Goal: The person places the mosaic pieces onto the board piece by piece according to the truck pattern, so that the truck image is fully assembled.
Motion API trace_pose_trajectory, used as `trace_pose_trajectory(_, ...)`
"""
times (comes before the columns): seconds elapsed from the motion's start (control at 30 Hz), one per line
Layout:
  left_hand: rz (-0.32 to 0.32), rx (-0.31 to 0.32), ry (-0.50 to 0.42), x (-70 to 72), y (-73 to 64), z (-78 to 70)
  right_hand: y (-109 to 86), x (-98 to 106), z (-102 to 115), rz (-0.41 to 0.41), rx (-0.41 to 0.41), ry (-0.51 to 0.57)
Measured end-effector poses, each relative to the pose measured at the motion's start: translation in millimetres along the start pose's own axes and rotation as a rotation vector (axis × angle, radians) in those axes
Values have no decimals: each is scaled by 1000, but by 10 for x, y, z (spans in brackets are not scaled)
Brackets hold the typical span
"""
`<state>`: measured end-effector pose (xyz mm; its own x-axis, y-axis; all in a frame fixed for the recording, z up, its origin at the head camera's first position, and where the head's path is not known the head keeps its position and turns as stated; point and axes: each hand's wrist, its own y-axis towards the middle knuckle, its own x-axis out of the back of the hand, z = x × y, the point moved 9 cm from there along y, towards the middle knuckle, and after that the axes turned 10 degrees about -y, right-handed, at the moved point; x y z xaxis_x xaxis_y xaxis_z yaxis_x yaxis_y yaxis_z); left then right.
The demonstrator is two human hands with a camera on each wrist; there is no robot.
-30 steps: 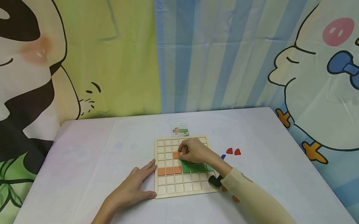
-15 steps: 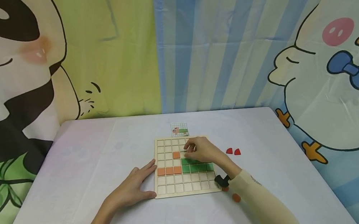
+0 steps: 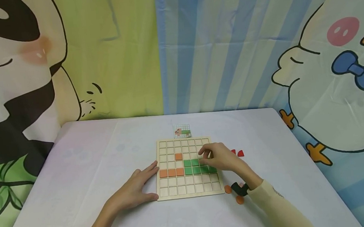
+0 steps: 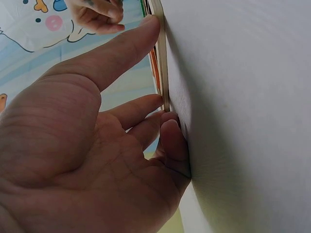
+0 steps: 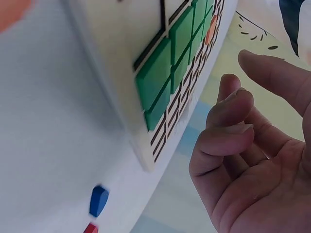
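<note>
A wooden grid board [image 3: 190, 189] lies on the white table, bearing green tiles [image 3: 196, 170] in its middle and right part. Three orange tiles [image 3: 172, 173] line up at its left, and a single orange tile [image 3: 178, 156] sits higher up. My left hand [image 3: 133, 191] rests its fingertips and thumb along the board's left edge. Over the board's right side is my right hand [image 3: 220, 157]; the right wrist view shows its fingers [image 5: 231, 141] loosely bent, the thumb apart, nothing between them. A small blue piece [image 5: 99, 200] lies off the board's edge there.
A picture card [image 3: 182, 131] lies behind the board. To its right are red pieces [image 3: 240, 153], one partly behind the right hand. Orange round pieces [image 3: 239, 199] lie off the near right corner. Black wrist mounts [image 3: 239, 189] are on both arms.
My right hand has moved right, away from the upper orange tile, uncovering that tile and more green ones. The left hand has stayed at the board's edge.
</note>
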<state>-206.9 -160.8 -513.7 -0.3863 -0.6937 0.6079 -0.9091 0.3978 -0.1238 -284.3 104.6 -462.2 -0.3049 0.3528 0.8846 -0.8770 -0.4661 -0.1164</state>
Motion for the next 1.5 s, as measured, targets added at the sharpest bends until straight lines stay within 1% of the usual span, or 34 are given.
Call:
trace_pose_trajectory(0.2,-1,-4,7,18,-6,-6,-185,41,-91,-3,24,18)
trace_pose_trajectory(0.33,-2,-6,5,18,-5,-8,-329,67,-178,-13,14,24)
trace_pose_trajectory(0.53,-2,-10,6,17,-5,-15,-570,63,-342,-22,-10,3)
trace_pose_trajectory(0.63,-1,-8,5,19,-6,-15,-680,59,-444,-26,-49,-1)
trace_pose_trajectory(0.83,0,-8,6,16,-2,-13,-875,18,-659,-4,-176,29)
trace_pose_trajectory(1.0,-1,-12,5,8,0,-23,-1015,15,-788,-1,-222,20)
trace_pose_trajectory(1.1,-6,-14,9,11,-1,-27,-1083,14,-855,14,-216,17)
trace_pose_trajectory(1.3,-3,-20,4,12,-1,-36,-1204,-4,-948,77,-161,18)
trace_pose_trajectory(1.4,-3,-31,0,14,-1,-43,-1250,-25,-982,111,-152,28)
trace_pose_trajectory(1.5,-7,-26,0,16,-2,-41,-1277,-40,-1008,132,-145,29)
